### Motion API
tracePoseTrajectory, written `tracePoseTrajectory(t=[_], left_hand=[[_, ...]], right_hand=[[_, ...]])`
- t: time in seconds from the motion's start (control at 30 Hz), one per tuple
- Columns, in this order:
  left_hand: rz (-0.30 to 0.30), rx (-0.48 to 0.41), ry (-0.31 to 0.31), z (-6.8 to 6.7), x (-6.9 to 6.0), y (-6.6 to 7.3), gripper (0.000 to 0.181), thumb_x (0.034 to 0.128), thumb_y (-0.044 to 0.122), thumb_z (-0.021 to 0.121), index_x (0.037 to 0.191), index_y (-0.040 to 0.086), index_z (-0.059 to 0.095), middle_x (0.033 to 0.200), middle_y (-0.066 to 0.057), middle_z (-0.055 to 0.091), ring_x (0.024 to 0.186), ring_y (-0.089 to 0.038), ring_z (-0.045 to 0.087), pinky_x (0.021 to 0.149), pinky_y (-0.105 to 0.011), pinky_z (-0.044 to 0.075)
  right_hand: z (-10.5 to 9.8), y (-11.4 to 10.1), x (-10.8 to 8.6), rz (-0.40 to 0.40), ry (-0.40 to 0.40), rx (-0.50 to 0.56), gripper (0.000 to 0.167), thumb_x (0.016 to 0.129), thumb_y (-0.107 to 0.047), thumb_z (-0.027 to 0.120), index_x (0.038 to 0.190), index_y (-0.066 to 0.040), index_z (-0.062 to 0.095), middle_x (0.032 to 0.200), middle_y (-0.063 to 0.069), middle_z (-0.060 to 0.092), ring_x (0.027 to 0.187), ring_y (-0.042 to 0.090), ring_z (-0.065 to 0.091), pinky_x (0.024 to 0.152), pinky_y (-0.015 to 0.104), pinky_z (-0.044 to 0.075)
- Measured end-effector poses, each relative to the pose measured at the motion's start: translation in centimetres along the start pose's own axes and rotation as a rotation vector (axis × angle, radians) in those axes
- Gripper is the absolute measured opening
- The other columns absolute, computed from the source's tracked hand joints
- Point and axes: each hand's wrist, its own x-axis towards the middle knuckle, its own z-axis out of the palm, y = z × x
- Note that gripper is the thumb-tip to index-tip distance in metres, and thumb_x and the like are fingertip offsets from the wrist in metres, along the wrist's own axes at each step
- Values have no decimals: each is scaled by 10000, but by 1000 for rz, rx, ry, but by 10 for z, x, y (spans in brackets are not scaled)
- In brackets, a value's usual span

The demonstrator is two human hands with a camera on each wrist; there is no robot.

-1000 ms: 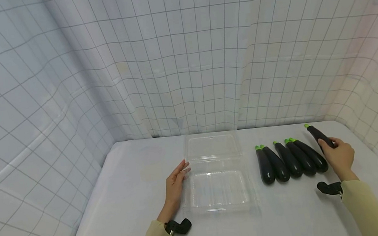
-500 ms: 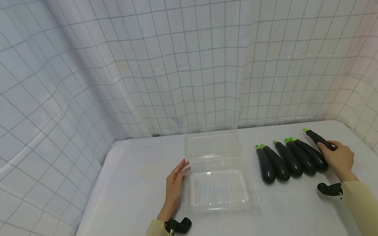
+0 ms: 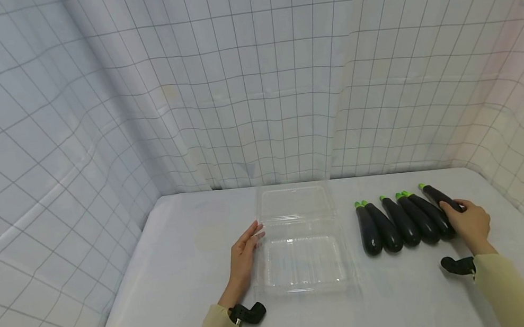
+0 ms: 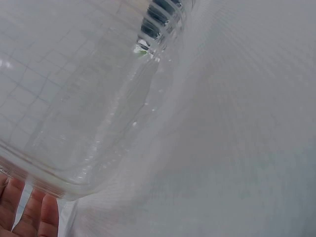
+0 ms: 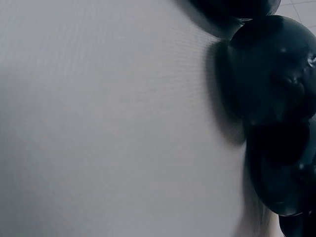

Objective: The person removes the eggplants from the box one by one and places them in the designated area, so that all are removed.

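My right hand [image 3: 471, 222] grips a dark eggplant [image 3: 436, 195] with a bright green stem end, at the right of the row. It lies close along the outermost of several other eggplants [image 3: 400, 223], stems pointing away. In the right wrist view only the rounded dark ends of eggplants [image 5: 276, 69] show; the hand is out of that view. A clear plastic clamshell box [image 3: 260, 270] stands mid-table, its lid [image 3: 295, 202] folded back. My left hand [image 3: 242, 259] rests at the box's left side, fingers extended; in the left wrist view, the fingers [image 4: 34, 212] lie by its edge.
A white cloth covers the table [image 3: 194, 245]. Gridded white curtains [image 3: 254, 89] hang behind it and on both sides. Each wrist wears a black camera mount, the left mount [image 3: 250, 313] near the box's front left corner.
My right hand has brought the gripped eggplant slightly left and towards me, down beside the row. The left hand and the box have stayed in place.
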Motion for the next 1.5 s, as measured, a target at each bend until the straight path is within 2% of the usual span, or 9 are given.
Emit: tracePoseTrajectory(t=[0.53,1.0,1.33,1.5], left_hand=[[-3,8,5,0,0,-1,400,996,14,415,1390,-55,420,1337,-173,520,1215,-336,495,976,-505,366],[-3,6,-5,-1,1,-1,397,1001,16,407,1393,-47,421,1341,-166,519,1216,-330,496,981,-526,349],[-5,1,-7,-1,0,-2,401,1000,18,413,1395,-46,418,1345,-172,513,1219,-341,489,983,-518,350],[3,4,-9,-1,0,-2,404,1000,18,412,1399,-43,416,1348,-176,509,1216,-340,492,983,-528,345]], right_hand=[[2,3,0,15,-28,-26,719,954,-498,405,1356,98,413,1271,386,413,1128,557,369,893,600,309],[2,5,0,-13,-38,-33,711,954,-487,416,1336,113,424,1260,390,421,1120,558,376,902,603,300],[-1,4,-1,9,-67,-35,786,953,-516,378,1373,147,338,1314,410,360,1177,583,312,957,610,256],[0,5,0,15,-62,-41,808,949,-544,366,1366,148,351,1330,415,342,1188,581,309,971,605,252]])
